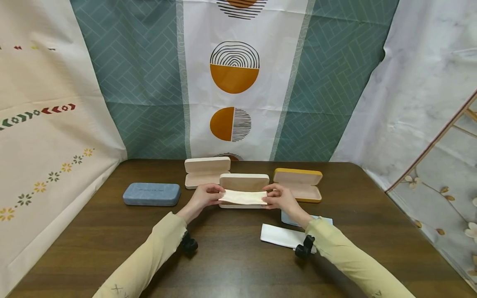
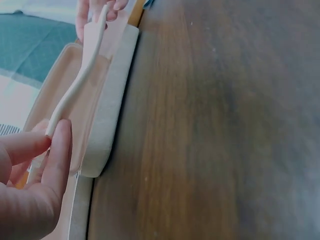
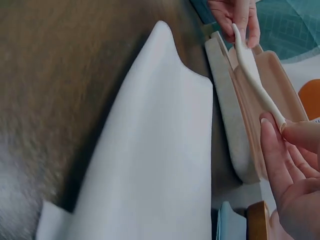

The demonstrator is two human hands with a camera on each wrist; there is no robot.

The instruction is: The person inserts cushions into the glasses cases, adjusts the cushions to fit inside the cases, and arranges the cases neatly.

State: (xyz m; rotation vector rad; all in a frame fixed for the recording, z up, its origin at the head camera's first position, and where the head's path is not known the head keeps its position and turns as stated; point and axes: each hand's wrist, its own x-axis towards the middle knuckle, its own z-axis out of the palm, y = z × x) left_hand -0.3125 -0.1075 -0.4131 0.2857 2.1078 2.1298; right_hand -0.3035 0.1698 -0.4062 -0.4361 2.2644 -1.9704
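Note:
A folded cream cloth (image 1: pixel 244 197) is stretched level between both hands, over the open middle glasses case (image 1: pixel 244 177), which is off-white outside and pinkish-beige inside. My left hand (image 1: pixel 206 198) pinches the cloth's left end between thumb and fingers. At the opposite end, my right hand (image 1: pixel 279 198) pinches it the same way. Seen in the left wrist view, the cloth (image 2: pixel 80 80) sags in a soft curve above the case's tray (image 2: pixel 115 100). In the right wrist view, the thumb and fingers of the right hand (image 3: pixel 295 160) meet at the cloth's near end.
Behind to the left stands another open off-white case (image 1: pixel 207 165); to the right, an open yellow case (image 1: pixel 298 170). A closed blue case (image 1: pixel 151 194) lies at far left. Beneath the right forearm are a folded white cloth (image 1: pixel 281 236) and a light blue cloth (image 1: pixel 288 219).

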